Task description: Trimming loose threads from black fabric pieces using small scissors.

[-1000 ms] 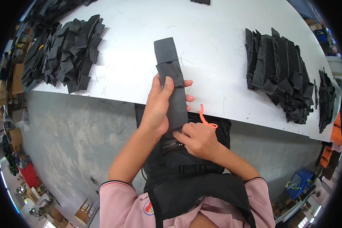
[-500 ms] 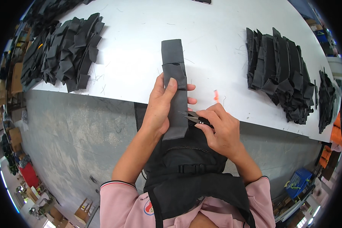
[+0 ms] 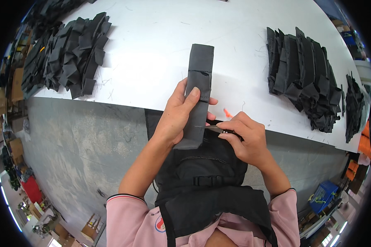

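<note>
I see the left hand [image 3: 178, 115] gripping a long dark-grey fabric strip [image 3: 201, 82], the right hand [image 3: 248, 138] holding black-handled metal snips [image 3: 214, 129].

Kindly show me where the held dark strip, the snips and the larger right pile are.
Dark strip [image 3: 204, 93], head view: middle of its face.
Snips [image 3: 214, 129], head view: the metal blades.
Larger right pile [image 3: 304, 76], head view: middle of its fabric.

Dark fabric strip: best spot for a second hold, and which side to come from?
Likely the strip's far end, pinched face to face, coming from the far side: it juts out flat and uncovered, while the left grip covers the middle and the right grip has snips by the right edge.
</note>
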`<state>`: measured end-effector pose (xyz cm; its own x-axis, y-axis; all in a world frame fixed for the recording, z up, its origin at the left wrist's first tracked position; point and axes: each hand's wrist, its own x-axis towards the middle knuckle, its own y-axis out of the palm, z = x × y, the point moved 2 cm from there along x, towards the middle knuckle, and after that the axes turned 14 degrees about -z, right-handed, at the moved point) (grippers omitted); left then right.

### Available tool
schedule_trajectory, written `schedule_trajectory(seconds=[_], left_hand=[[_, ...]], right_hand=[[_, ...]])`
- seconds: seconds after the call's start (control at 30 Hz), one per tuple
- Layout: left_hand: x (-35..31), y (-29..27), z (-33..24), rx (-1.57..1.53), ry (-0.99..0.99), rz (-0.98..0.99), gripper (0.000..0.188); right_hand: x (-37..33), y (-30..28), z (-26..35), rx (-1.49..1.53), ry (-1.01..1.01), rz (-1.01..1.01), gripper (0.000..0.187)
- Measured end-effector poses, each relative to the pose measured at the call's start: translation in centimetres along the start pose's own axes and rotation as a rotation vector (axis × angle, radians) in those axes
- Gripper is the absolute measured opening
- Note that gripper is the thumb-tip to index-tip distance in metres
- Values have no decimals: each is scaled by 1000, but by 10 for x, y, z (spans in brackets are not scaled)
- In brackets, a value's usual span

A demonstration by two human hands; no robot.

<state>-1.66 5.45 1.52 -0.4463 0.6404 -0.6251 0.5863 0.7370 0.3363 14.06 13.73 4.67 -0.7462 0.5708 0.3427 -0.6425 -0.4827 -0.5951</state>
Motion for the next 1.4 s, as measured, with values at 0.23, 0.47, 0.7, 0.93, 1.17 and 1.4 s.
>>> schedule_trajectory(seconds=[0.23, 0.47, 0.7, 0.93, 1.17, 1.4], left_hand=[[-1, 3, 2, 0, 40, 14, 35], [-3, 0, 3, 28, -40, 82, 51], [-2, 0, 4, 16, -25, 56, 48], [-2, 0, 4, 4, -5, 61, 48], [-1, -3, 5, -31, -19, 32, 35], [-3, -7, 3, -29, -18, 10, 46]], right_hand=[[13, -3, 10, -101, -18, 147, 21], [8, -9, 4, -10, -131, 255, 24], [9, -12, 6, -132, -108, 116, 25], [16, -9, 8, -176, -250, 203, 27], [1, 5, 0, 209, 118, 162, 25], [-9, 5, 4, 68, 160, 33, 25]])
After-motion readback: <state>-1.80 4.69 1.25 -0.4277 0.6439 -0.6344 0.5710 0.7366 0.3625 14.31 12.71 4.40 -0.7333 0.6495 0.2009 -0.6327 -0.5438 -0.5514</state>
